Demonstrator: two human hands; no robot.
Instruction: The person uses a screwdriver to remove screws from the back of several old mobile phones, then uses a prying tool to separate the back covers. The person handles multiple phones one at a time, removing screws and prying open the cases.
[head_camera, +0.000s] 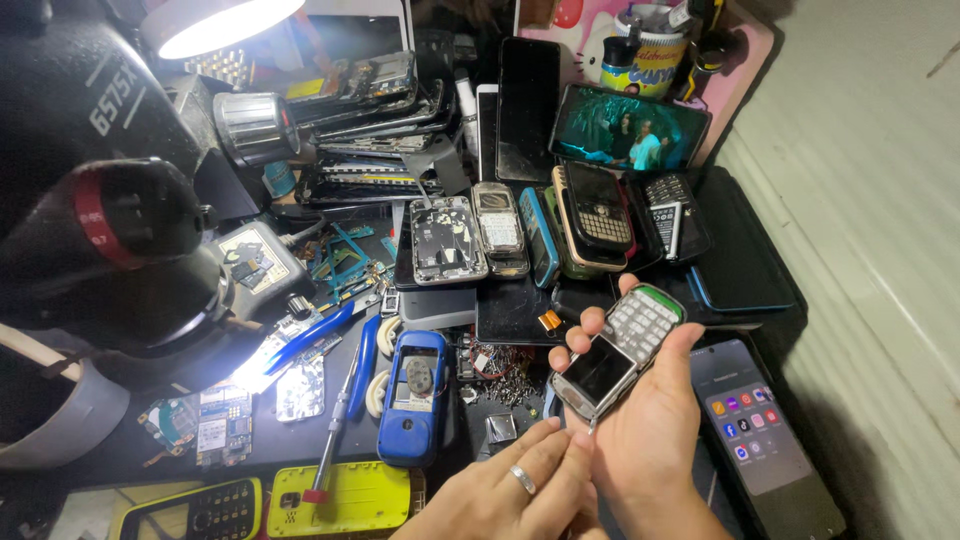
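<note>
We are gripping a small silver keypad phone with a dark screen (618, 350) in our right hand (650, 440), fingers wrapped around it, just right of the opened blue phone (413, 398) on the cluttered bench (120, 450), while our ringed left hand (510, 495) is pinching at its lower end.

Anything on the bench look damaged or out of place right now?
Yes. The blue phone left of the hands lies with its back off, insides bare. Loose screws are scattered beside it. The silver keypad phone in the right hand looks intact.
</note>
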